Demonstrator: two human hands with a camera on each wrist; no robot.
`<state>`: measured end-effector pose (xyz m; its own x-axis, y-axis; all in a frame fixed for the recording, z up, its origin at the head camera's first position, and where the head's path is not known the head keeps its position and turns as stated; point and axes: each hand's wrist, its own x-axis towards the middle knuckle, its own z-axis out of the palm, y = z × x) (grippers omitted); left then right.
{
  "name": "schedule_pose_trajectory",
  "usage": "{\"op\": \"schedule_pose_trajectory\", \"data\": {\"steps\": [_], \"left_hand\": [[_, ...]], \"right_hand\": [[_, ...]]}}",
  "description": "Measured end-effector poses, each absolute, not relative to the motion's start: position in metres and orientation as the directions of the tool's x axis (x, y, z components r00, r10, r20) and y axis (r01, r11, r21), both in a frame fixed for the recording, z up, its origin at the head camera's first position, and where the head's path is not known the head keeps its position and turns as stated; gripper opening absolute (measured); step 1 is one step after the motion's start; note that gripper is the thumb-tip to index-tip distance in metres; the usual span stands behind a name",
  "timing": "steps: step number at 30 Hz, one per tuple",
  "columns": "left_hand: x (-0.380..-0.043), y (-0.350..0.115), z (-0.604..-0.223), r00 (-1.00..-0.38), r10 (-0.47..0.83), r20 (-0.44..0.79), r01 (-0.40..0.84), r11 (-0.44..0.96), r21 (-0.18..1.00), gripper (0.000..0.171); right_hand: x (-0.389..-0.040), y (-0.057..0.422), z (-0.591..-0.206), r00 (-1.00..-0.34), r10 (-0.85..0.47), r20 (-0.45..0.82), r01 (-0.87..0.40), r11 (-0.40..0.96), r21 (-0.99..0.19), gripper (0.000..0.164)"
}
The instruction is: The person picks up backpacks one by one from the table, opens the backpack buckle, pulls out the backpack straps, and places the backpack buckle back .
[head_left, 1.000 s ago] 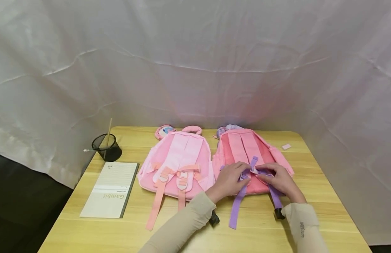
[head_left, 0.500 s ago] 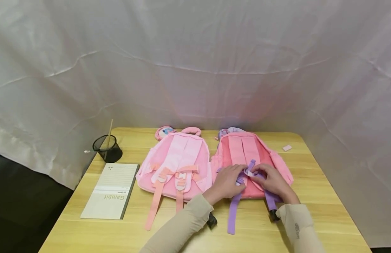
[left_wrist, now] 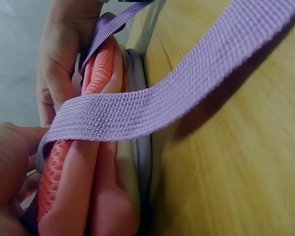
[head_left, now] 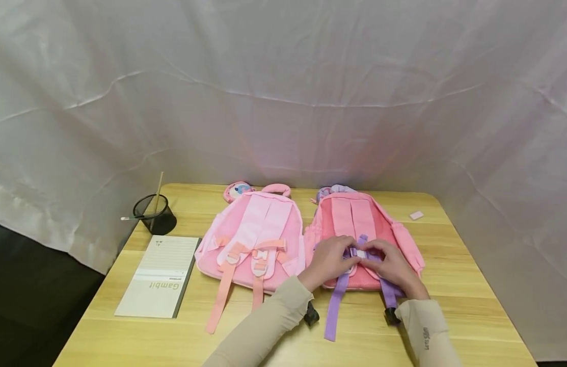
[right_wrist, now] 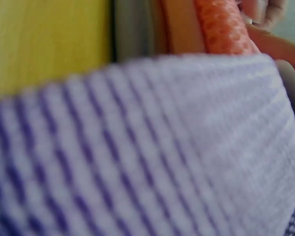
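Note:
A pink backpack [head_left: 344, 214] with purple straps lies back side up at the right. Above its lower back panel, both hands meet at a white side-release buckle [head_left: 358, 253] on a purple chest strap. My left hand [head_left: 328, 261] pinches the buckle's left end between thumb and fingers. On the other side my right hand [head_left: 394, 263] pinches its right end, thumb and forefinger curled inward. A loose purple strap [head_left: 336, 311] hangs past the bag's lower edge onto the table. In the left wrist view, purple webbing [left_wrist: 108, 115] crosses in front of the bag; blurred webbing [right_wrist: 162, 147] fills the right wrist view.
A light pink backpack [head_left: 260, 219] with orange straps lies directly left. Farther left are a notebook [head_left: 157, 278] and a black mesh pen cup [head_left: 161, 220] holding pencils. A small pink eraser-like block [head_left: 416, 215] lies at the right on the wooden table [head_left: 476, 316].
The buckle has gone from tilted to lying level between the hands, and the fingertips have come closer together. The right hand has shifted slightly left.

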<state>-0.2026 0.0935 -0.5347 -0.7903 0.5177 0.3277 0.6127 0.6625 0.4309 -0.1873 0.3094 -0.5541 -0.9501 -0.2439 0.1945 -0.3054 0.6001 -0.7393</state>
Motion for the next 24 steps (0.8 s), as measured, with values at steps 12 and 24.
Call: {"op": "schedule_pose_trajectory", "data": {"steps": [12, 24], "left_hand": [[-0.202, 0.098, -0.550, -0.842, 0.422, 0.335, 0.539, 0.665, 0.517, 0.026], [-0.198, 0.098, -0.552, -0.845, 0.396, 0.360, 0.535, 0.636, 0.556, 0.024]], "right_hand": [[-0.190, 0.314, -0.554, -0.975, -0.197, 0.103, -0.206, 0.629, -0.749, 0.030], [-0.191, 0.311, -0.554, -0.970, -0.214, 0.112, -0.220, 0.591, -0.776, 0.020]]}}
